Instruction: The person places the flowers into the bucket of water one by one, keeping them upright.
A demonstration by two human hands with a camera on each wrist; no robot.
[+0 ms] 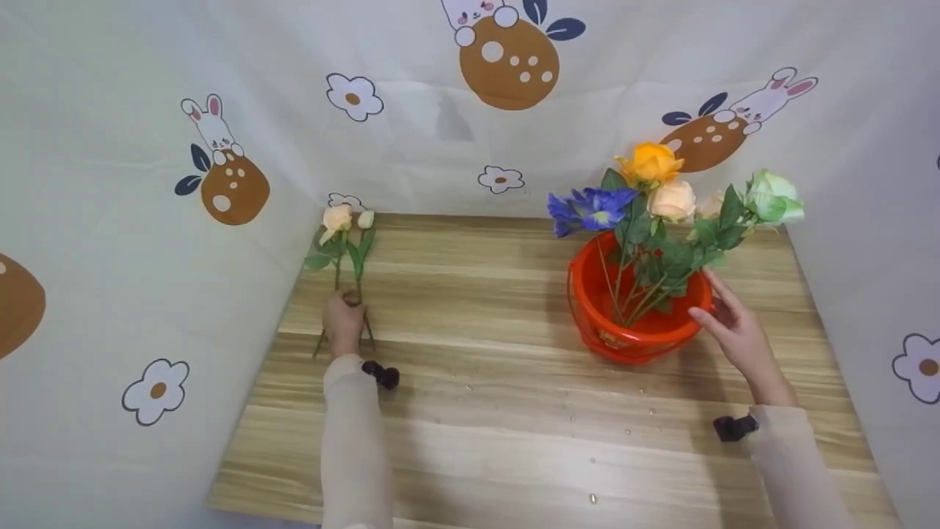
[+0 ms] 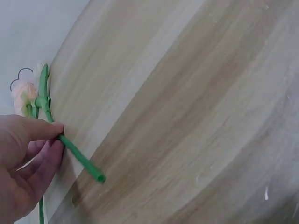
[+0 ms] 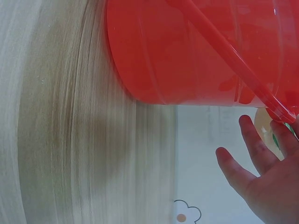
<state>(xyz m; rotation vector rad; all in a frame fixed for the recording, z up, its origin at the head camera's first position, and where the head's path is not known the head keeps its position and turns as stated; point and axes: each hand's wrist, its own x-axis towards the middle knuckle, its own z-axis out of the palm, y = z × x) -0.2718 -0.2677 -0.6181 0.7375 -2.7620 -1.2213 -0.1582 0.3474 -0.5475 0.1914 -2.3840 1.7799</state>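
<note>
My left hand (image 1: 344, 323) is at the left of the table, pinching the green stem of a white tulip (image 1: 366, 220) between thumb and fingertips. In the left wrist view the stem's cut end (image 2: 99, 177) sticks out past the fingers. A peach rose (image 1: 337, 219) lies right beside the tulip, its stem passing behind the hand. On the right, an upright red bucket (image 1: 639, 345) holds several artificial flowers, among them an orange rose (image 1: 652, 163) and a blue flower (image 1: 593, 209). My right hand (image 1: 742, 338) rests its fingertips at the bucket's right rim, fingers extended and spread.
Behind and beside the wooden table (image 1: 470, 294) hangs a pale patterned cloth (image 1: 426, 132). A pale green rose (image 1: 772, 197) leans out over the bucket's right side. The bucket's handle (image 3: 233, 60) hangs down along its wall. Small shiny specks dot the table's front.
</note>
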